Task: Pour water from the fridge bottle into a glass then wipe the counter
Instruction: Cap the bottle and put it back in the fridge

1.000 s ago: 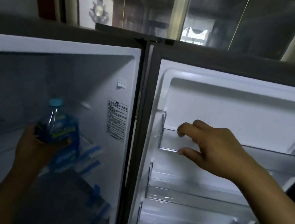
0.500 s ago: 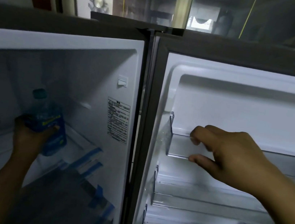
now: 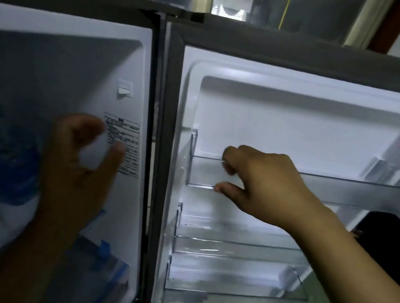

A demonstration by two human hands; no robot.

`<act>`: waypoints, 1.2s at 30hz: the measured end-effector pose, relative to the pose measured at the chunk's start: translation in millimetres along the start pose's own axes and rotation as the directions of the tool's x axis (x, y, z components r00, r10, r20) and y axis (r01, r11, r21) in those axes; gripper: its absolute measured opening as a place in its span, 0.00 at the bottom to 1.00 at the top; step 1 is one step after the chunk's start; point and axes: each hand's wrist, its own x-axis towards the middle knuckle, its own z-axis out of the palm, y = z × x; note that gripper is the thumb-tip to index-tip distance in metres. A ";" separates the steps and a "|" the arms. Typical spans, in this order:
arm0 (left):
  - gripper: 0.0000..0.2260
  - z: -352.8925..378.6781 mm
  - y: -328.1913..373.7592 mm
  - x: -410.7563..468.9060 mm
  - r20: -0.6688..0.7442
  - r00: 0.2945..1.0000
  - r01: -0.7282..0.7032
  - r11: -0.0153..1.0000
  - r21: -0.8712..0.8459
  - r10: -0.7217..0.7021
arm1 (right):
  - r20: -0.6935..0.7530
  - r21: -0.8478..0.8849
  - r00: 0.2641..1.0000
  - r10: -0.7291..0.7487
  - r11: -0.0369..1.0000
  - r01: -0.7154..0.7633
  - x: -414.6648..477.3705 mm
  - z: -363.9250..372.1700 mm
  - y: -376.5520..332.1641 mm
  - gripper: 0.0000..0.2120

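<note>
A head-worn camera looks into an open fridge, with the white-lined fridge compartment [image 3: 50, 74] on the left and the inside of the open fridge door [image 3: 299, 129] on the right. A blue-tinted clear plastic water bottle with a teal cap [image 3: 3, 154] stands inside the compartment at the far left, upright with its long axis vertical and its cap pointing up; it is blurred, so its label cannot be read. The left hand [image 3: 75, 175] is inside the compartment just to the right of the bottle and apart from it, holding nothing, its fingers [image 3: 116, 155] loosely curled and spread in a released pose, with a gap between thumb and fingertips. Behind that hand, a white printed information sticker [image 3: 127, 146] is stuck to the right inner wall of the compartment, and above it sits a small white switch-like fitting [image 3: 125, 88]. The right hand [image 3: 263, 183] reaches across to the door and grips the front edge of the top clear plastic door shelf [image 3: 342, 189], fingers curled over its upper rim and thumb pressed under its lower edge. 2 more clear plastic door shelves [image 3: 231, 248] sit below it. Strips of blue tape [image 3: 103, 248] show on the lower shelves inside the compartment.
</note>
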 end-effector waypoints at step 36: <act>0.21 7.8 248.9 -155.1 0.743 0.665 -0.359 0.906 0.226 0.079 | -0.745 -0.186 0.566 -0.353 0.925 0.332 -276.2 -87.0 49.9 0.32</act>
